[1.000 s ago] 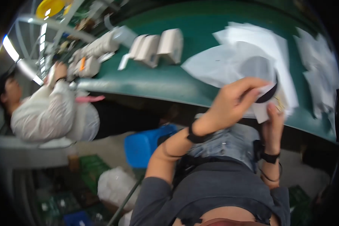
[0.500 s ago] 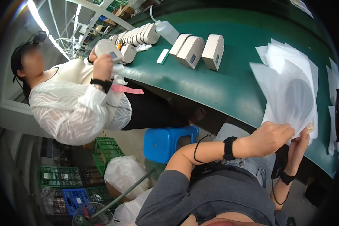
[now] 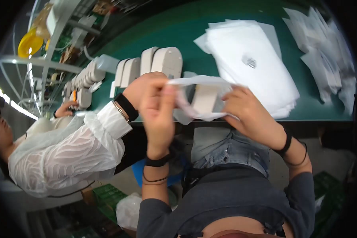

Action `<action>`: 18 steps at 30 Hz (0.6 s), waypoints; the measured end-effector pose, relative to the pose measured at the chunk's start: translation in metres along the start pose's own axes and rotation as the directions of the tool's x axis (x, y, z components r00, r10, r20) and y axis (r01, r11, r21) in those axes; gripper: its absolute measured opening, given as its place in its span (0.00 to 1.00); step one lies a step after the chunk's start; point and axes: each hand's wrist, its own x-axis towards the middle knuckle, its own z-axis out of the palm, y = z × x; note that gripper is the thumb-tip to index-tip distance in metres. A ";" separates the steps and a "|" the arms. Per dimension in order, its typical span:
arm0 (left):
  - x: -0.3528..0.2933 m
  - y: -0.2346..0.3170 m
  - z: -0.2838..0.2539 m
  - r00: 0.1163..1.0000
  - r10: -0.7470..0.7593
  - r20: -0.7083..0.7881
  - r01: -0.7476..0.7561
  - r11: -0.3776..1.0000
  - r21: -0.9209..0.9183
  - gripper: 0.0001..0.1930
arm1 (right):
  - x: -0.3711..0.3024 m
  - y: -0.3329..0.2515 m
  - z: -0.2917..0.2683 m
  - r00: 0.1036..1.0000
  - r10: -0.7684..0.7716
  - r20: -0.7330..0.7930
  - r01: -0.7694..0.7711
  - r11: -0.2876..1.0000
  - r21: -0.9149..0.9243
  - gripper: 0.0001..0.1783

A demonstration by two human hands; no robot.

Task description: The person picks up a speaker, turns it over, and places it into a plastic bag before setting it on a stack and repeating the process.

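My left hand and my right hand hold a translucent white plastic bag between them at the table's front edge. Its mouth is spread wide, with the fingers of both hands closed on the rim. A beige block-like thing shows within the bag's opening; whether it lies inside or behind is unclear. Just beyond my left hand, a co-worker's hand reaches in beside the beige rounded devices, its fingers partly hidden. A flat pile of white bags lies past my right hand.
A small clear packet rests on the pile. Several filled bags lie at the right of the green table. More beige devices and a squeeze bottle stand far left. The co-worker's white sleeve spans the left side.
My view has swung right. My hands have come away from the pile with a bag and spread its mouth. The co-worker's arm now reaches in close to my left hand.
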 end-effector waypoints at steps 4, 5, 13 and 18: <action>0.008 0.051 0.000 0.993 0.048 -0.104 -0.063 0.987 -0.151 0.05 | 0.017 -0.039 -0.047 0.940 -0.209 -0.271 0.184 0.976 -0.115 0.11; 0.010 0.063 0.000 0.990 0.079 -0.120 -0.094 0.988 -0.120 0.06 | 0.024 -0.049 -0.050 0.901 -0.265 -0.343 0.222 0.962 -0.160 0.10; 0.005 0.046 0.021 0.976 -0.141 -0.164 0.069 0.922 -0.381 0.11 | 0.057 -0.034 -0.039 0.846 -0.332 -0.417 0.484 0.806 0.340 0.05; -0.003 0.028 0.013 0.949 -0.260 -0.180 0.126 0.832 -0.540 0.14 | 0.052 -0.042 -0.048 0.972 -0.152 -0.177 0.228 0.455 0.861 0.09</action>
